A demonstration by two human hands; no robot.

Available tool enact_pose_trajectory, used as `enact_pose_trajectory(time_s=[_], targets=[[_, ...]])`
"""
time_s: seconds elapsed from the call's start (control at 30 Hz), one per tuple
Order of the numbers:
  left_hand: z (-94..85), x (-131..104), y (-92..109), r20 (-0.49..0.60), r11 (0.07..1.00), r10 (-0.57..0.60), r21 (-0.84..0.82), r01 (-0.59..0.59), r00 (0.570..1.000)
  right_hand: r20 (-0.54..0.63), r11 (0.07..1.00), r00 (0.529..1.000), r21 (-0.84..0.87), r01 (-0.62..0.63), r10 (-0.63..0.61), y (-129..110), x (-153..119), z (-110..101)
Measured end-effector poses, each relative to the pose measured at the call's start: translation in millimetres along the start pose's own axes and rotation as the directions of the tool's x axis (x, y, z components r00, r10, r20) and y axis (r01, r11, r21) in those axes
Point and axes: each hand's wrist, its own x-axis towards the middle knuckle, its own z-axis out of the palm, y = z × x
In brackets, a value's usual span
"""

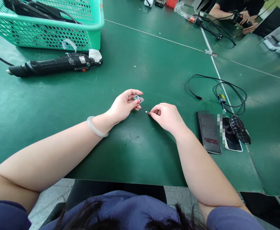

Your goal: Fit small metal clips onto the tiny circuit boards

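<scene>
Between the thumb and fingers of my left hand (125, 103) sits a small circuit board (138, 98), dark with pale parts on it. A pale bangle circles that wrist. My right hand (165, 114) pinches a tiny white and silver piece (147, 112) by its end, just below and to the right of the board. The piece is too small for me to tell its kind. Both hands are held over the green table mat (130, 143), and the board and the small piece are apart.
At the upper left, a black electric screwdriver (56, 65) lies before a green plastic basket (58, 32) holding dark tools. To the right are a coiled black cable (228, 83), two phones (208, 132) and a black hair claw (240, 129). A co-worker's hands (246, 22) hold something dark at the far right.
</scene>
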Motion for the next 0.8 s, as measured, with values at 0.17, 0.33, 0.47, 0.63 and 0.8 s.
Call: enact_pose_trajectory(time_s=[0.17, 0.33, 0.47, 0.63, 0.8], targets=[[-2.3, 1.5, -1.7, -0.009, 0.999, -0.013, -0.050, 0.013, 1.000, -0.057, 1.000, 0.998, -0.013, 0.000, -0.001, -4.9, -0.2, 0.3], [-4.1, 1.8, -0.6, -0.002, 0.991, -0.049, -0.122, 0.049, 0.999, -0.093, 1.000, 0.996, 0.004, -0.008, 0.009, -4.9, -1.0, 0.9], [-3.9, 1.0, 0.9, 0.002, 0.987, -0.066, -0.147, 0.065, 0.998, -0.050, 0.999, 0.999, -0.033, -0.015, 0.013, -3.8, -0.2, 2.9], [-4.3, 1.3, 0.2, 0.011, 0.987, -0.067, -0.146, 0.068, 0.998, -0.041, 0.998, 0.999, -0.066, -0.004, 0.001, -4.3, 1.6, 5.2], [-3.2, 1.2, 0.4, 0.007, 0.990, -0.062, -0.124, 0.062, 0.998, -0.108, 0.998, 0.994, -0.061, 0.005, -0.011, -5.1, 1.1, 5.6]])
